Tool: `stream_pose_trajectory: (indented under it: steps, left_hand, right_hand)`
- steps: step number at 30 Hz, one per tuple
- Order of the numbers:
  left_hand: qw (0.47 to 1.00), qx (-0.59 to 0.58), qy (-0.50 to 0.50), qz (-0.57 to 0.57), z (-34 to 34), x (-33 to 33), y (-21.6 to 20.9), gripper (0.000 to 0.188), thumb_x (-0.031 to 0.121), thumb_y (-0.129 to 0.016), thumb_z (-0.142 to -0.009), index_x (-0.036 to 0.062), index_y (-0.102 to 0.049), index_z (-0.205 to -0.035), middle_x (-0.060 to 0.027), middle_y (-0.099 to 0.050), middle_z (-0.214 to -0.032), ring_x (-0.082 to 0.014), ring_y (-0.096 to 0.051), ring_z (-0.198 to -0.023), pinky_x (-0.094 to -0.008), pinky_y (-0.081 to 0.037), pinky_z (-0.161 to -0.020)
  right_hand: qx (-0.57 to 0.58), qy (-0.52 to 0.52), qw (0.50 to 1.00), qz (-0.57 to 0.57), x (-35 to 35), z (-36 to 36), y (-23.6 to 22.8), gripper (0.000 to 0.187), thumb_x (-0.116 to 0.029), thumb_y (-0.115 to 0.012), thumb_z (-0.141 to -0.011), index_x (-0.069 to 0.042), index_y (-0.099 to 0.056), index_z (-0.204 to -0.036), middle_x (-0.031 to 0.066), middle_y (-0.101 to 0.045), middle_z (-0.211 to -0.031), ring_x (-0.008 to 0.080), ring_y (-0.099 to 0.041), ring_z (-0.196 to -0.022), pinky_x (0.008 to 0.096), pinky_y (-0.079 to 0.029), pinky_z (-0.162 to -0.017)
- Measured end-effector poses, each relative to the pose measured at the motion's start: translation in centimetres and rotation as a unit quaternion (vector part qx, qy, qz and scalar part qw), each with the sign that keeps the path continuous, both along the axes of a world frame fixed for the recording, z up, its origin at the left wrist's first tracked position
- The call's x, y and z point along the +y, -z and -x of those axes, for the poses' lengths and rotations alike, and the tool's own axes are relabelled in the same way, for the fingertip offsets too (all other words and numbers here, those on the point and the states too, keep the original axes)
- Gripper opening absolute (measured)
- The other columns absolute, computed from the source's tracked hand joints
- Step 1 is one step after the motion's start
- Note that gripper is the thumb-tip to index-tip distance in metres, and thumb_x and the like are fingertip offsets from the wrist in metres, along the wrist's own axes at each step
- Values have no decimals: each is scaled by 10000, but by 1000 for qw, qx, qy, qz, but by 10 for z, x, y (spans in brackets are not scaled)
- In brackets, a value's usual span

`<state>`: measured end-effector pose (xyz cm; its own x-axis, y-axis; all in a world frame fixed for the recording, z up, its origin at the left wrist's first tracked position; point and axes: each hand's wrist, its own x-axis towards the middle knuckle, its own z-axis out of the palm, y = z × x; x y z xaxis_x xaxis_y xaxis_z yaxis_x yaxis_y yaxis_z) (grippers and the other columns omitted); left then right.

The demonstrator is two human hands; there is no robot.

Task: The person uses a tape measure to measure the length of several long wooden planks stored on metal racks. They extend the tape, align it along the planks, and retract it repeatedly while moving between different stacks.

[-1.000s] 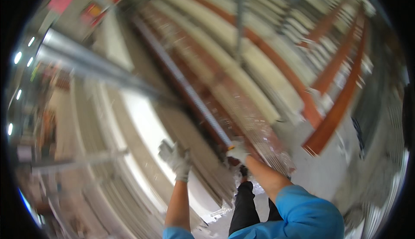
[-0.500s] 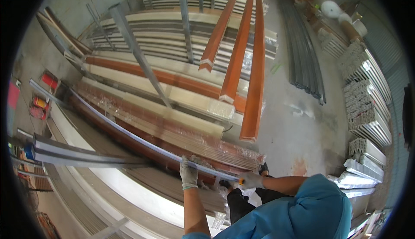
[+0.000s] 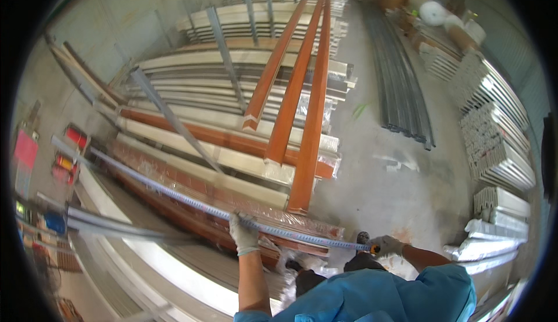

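Observation:
A long white-blue tape measure blade (image 3: 197, 204) stretches from the far left to its small dark and yellow case (image 3: 374, 249). My right hand (image 3: 389, 245), in a grey work glove, closes round the case at the right. Partway along, my left hand (image 3: 243, 233), also gloved, grips the blade, its fingertips partly hidden by it. Beneath the blade lie plastic-wrapped, reddish-brown long profiles (image 3: 261, 221), with their near ends just left of my feet.
Three orange-brown beams (image 3: 293, 107) slant across racked cream profiles (image 3: 192, 141). Metal uprights (image 3: 174, 118) stick up among them. Dark grey tubes (image 3: 401, 83) lie on the concrete floor (image 3: 372, 182). Bundles of white profiles (image 3: 494, 130) line the right side.
My right hand has moved right with the tape case, and more blade shows between my hands. My left hand has shifted slightly left on the blade. The view has turned a little.

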<state>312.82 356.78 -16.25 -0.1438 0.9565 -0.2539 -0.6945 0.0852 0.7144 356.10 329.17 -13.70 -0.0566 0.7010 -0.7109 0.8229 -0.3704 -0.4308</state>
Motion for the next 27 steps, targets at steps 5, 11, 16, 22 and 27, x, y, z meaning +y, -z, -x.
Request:
stream_pose_trajectory:
  steps: [5, 11, 16, 22, 27]
  left_hand:
    - [986, -125, -36, -100, -88, -35, -58, 164, 272, -582, -978, 110, -564, -975, -2, -533, -843, -147, -500, -727, -295, -434, -681]
    - [984, -49, -135, -106, -149, -41, -137, 209, 283, -592, -974, 85, -580, -1040, -14, -557, -782, -165, -535, -713, -310, -457, -675]
    - [989, -40, -63, -129, -238, -67, -143, 214, 274, -665, -922, 89, -601, -1009, -39, -597, -805, -190, -568, -748, -341, -479, -672]
    - [992, -96, -21, -74, -343, -95, -103, 232, 248, -598, -970, 54, -573, -1094, -65, -639, -915, -230, -614, -846, -379, -506, -799]
    - [978, -149, -85, -117, -310, -64, -90, 228, 284, -610, -962, 85, -578, -1069, -16, -591, -843, -175, -563, -813, -349, -486, -751]
  right_hand:
    - [42, -16, 998, -34, -12, -120, -8, 594, -268, -772, -633, -114, -637, -1191, 119, -667, -1144, 300, -624, -1076, 385, -490, -942]
    - [9, 0, 999, -44, -63, -316, -14, 534, -167, -812, -554, -89, -670, -1063, 116, -674, -1041, 297, -647, -964, 371, -512, -892]
    - [9, 17, 998, -61, -67, -423, -31, 496, -104, -791, -536, -64, -667, -1014, 94, -666, -962, 257, -640, -886, 338, -511, -855]
    - [-119, -62, 986, -99, -10, -493, -68, 463, -144, -774, -535, -74, -676, -982, 128, -673, -980, 293, -642, -911, 351, -503, -845]
    - [-228, -49, 971, -53, 33, -545, -109, 533, -217, -791, -541, -139, -675, -1055, 118, -675, -1030, 318, -630, -990, 377, -509, -869]
